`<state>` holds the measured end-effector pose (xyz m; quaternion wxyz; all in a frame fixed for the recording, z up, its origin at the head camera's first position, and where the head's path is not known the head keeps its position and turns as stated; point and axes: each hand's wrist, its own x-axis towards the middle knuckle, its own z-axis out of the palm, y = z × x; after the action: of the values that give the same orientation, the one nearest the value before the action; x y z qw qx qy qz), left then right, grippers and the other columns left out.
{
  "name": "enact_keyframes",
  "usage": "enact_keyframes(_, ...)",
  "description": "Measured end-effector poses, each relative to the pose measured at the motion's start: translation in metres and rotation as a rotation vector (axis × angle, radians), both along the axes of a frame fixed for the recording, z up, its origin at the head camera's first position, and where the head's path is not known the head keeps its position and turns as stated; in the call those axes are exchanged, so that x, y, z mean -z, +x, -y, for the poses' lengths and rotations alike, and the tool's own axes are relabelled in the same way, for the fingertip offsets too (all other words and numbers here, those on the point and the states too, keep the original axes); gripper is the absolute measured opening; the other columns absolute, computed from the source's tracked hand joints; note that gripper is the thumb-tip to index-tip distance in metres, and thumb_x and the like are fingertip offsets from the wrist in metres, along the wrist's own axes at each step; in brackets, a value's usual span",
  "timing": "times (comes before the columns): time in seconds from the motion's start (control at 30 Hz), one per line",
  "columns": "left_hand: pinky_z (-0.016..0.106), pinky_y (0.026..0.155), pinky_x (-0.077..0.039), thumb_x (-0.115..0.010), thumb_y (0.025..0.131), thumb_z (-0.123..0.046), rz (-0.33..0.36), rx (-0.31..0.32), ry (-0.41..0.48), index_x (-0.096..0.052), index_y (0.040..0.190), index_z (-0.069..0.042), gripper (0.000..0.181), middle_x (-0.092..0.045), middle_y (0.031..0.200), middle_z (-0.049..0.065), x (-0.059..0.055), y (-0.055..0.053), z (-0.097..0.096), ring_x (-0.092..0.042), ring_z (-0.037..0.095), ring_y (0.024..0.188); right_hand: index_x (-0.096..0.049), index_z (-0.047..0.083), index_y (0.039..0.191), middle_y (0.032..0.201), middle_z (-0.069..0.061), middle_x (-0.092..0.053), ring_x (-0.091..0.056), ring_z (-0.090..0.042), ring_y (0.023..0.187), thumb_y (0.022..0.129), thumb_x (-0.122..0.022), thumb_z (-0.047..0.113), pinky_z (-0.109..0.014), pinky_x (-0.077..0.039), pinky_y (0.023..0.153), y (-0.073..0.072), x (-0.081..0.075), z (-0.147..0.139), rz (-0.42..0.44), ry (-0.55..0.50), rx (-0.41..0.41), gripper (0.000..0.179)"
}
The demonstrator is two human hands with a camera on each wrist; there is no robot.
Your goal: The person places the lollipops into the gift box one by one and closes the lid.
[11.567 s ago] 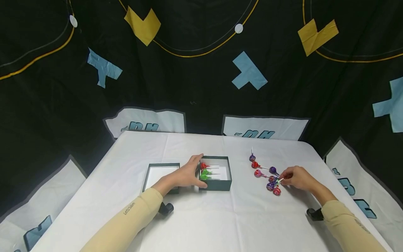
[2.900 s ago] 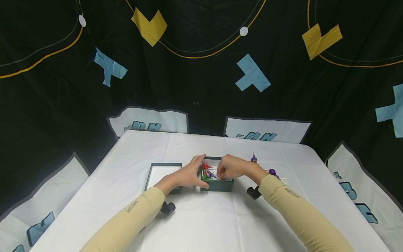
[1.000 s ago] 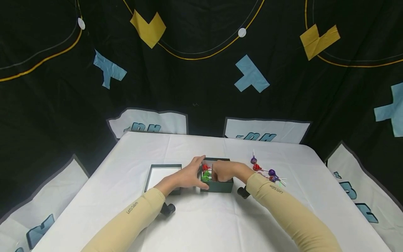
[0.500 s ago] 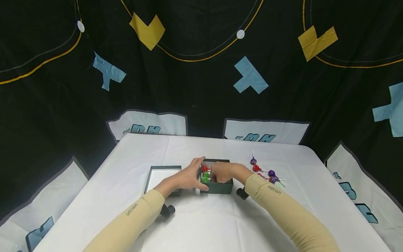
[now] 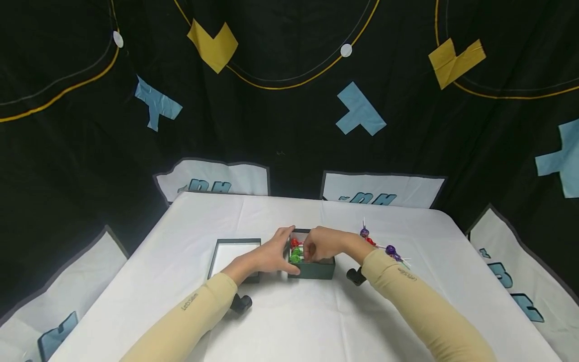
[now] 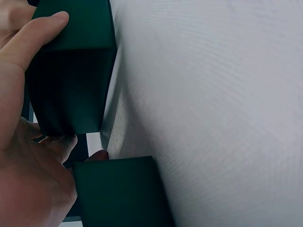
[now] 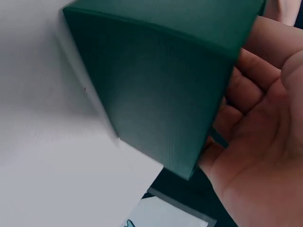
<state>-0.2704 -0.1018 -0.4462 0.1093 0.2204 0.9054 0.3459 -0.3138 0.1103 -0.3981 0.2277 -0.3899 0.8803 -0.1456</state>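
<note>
A dark green box (image 5: 312, 271) with a white inside stands on the table. My left hand (image 5: 271, 251) grips its left end, the thumb (image 6: 52, 26) on the front wall and the fingers round toward the back. At the box's left side lie a red lollipop (image 5: 295, 242) and green lollipops (image 5: 296, 255). My right hand (image 5: 326, 244) reaches over the right wall with curled fingers (image 7: 244, 90) down inside the box. The box wall and the hand hide the fingertips, so whether they hold a lollipop is not visible.
Left of the box lies its lid (image 5: 234, 251), white side up, partly behind my left wrist. Purple lollipops (image 5: 391, 250) and a red lollipop (image 5: 370, 241) lie on the white tablecloth (image 5: 289, 322) at the right, partly covered by my right sleeve. A dark curtain hangs behind.
Earlier my right hand was at the lollipops on the right; then it came to the box with a purple one. In the last half second it has risen slightly. My left hand stays on the box.
</note>
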Motion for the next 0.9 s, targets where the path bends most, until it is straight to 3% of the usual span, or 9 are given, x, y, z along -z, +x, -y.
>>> enact_keyframes(0.13,0.048,0.116,-0.037,-0.088,0.073,-0.045,0.0,-0.006,-0.007,-0.009,0.163,-0.014,0.124,-0.021,0.163,0.009,0.001,0.0,0.0,-0.041,0.024,0.14,-0.077,0.015,0.091,0.083,0.006,-0.072,-0.063,-0.011,0.074,0.085,-0.079,0.008,-0.027,-0.057,0.072,0.0,-0.003,-0.008,0.008,-0.074,0.03,0.009)
enact_keyframes(0.43,0.049,0.118,-0.034,-0.088,0.072,-0.046,0.0,-0.009,-0.014,-0.008,0.163,-0.015,0.125,-0.02,0.163,0.009,0.0,0.0,-0.001,-0.037,0.026,0.145,-0.078,0.01,0.1,0.081,0.007,-0.07,-0.06,-0.015,0.078,0.087,-0.078,0.009,-0.029,-0.055,0.071,-0.005,-0.016,-0.031,-0.003,-0.179,0.157,0.013)
enact_keyframes(0.67,0.049,0.119,-0.033,-0.088,0.072,-0.047,-0.006,-0.012,-0.024,-0.01,0.163,-0.014,0.124,-0.021,0.163,0.01,0.001,-0.002,-0.003,-0.037,0.026,0.143,-0.078,0.017,0.095,0.083,0.004,-0.07,-0.06,-0.018,0.081,0.087,-0.078,0.01,-0.03,-0.055,0.076,-0.01,-0.024,-0.057,-0.017,-0.25,0.263,0.011)
enact_keyframes(0.9,0.05,0.118,-0.034,-0.088,0.072,-0.046,-0.011,-0.01,-0.027,-0.009,0.163,-0.014,0.124,-0.021,0.163,0.009,0.002,-0.003,-0.003,-0.036,0.026,0.145,-0.077,0.018,0.096,0.089,0.002,-0.071,-0.061,-0.019,0.083,0.088,-0.077,0.013,-0.031,-0.056,0.079,-0.015,-0.028,-0.084,-0.029,-0.28,0.309,0.009)
